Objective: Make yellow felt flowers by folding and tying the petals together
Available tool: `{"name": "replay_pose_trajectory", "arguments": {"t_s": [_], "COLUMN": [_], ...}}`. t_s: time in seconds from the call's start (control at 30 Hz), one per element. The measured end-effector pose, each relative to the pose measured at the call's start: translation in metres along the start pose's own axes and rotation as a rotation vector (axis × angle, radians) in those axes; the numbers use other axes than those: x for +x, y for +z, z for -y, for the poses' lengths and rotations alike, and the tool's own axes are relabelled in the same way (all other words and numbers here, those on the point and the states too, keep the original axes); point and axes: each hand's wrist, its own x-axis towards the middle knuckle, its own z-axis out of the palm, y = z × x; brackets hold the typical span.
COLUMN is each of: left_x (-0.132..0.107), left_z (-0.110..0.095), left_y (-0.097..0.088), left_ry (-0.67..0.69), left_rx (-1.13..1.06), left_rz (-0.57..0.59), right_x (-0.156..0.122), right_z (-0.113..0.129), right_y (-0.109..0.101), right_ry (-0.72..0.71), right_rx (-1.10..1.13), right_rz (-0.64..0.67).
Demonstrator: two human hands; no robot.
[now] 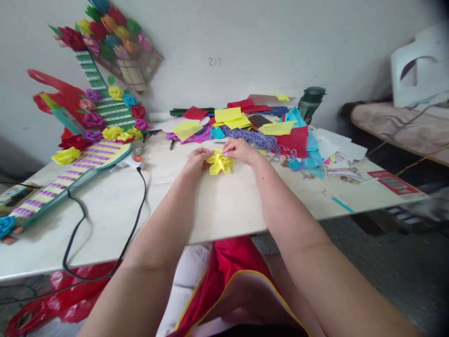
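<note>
A yellow paper flower (pixel 220 163) lies on the pale table (pixel 217 206) between both my hands. My left hand (pixel 197 160) pinches its left side with curled fingers. My right hand (pixel 239 150) is closed over its upper right petals. Just behind the flower lie a purple yarn bundle (pixel 250 137) and a heap of coloured paper sheets (pixel 242 122) in yellow, red, blue and purple.
A striped decorated board with paper roses (pixel 89 154) lies at the left, more roses leaning on the wall. A black cable (pixel 105 234) runs from a glue gun (pixel 135 159). A dark green bottle (pixel 310 102) stands at the back. A bed (pixel 400 124) is on the right.
</note>
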Motion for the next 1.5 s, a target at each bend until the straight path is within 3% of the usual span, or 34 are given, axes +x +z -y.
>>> {"name": "replay_pose_trajectory", "arguments": {"t_s": [0.5, 0.8, 0.97, 1.23, 1.5], "left_x": [-0.002, -0.004, -0.003, 0.000, 0.000], "left_z": [0.000, -0.003, -0.004, -0.002, -0.005], "left_y": [-0.004, -0.002, -0.001, -0.004, -0.005], "left_ry": [-0.018, 0.054, 0.080, 0.062, 0.088], "left_rx": [0.143, 0.162, 0.211, 0.213, 0.197], "left_rz": [0.130, 0.072, 0.044, 0.088, 0.119], "right_x": [-0.001, -0.001, -0.004, -0.012, -0.007], "right_z": [0.000, 0.003, 0.008, 0.022, 0.014], "right_y": [0.001, 0.000, -0.005, -0.014, -0.015], "right_ry": [-0.051, -0.064, 0.013, 0.125, 0.008], "right_rx": [-0.015, -0.051, -0.090, -0.095, -0.126], "right_rz": [-0.018, -0.007, 0.008, 0.140, 0.164]}}
